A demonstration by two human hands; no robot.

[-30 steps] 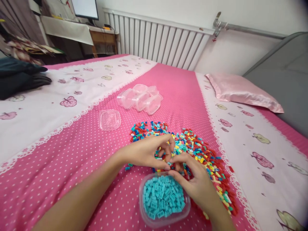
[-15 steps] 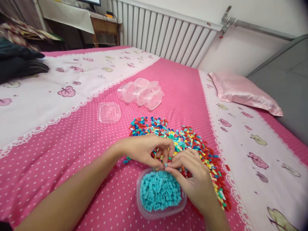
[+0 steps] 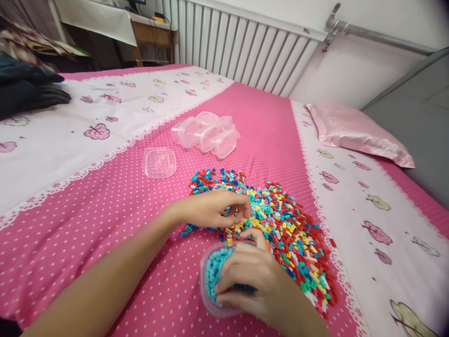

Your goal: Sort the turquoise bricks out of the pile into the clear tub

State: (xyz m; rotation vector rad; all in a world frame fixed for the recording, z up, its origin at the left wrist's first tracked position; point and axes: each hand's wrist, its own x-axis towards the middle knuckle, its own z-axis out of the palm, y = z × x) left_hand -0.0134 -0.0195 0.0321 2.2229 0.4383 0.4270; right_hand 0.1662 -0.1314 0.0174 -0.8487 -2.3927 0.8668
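My left hand hovers over the near left part of a pile of small coloured plastic building bricks. Its fingers curl toward the thumb, and whatever lies between the tips is hidden. Below it, a clear plastic container stands on the bed, filled with light blue bricks. My right hand is over the container, covering its right side. Thumb and forefinger come close together at the light blue bricks; I cannot make out a brick between them.
A clear lid lies left of the pile on the pink dotted bedspread. Several clear containers are grouped behind the pile. A pink pillow lies at the right, dark clothing at the left. A white radiator lines the wall.
My hands have parted. The right hand has moved from the pinched light blue brick down over the container, while the left has drawn back slightly over the pile.
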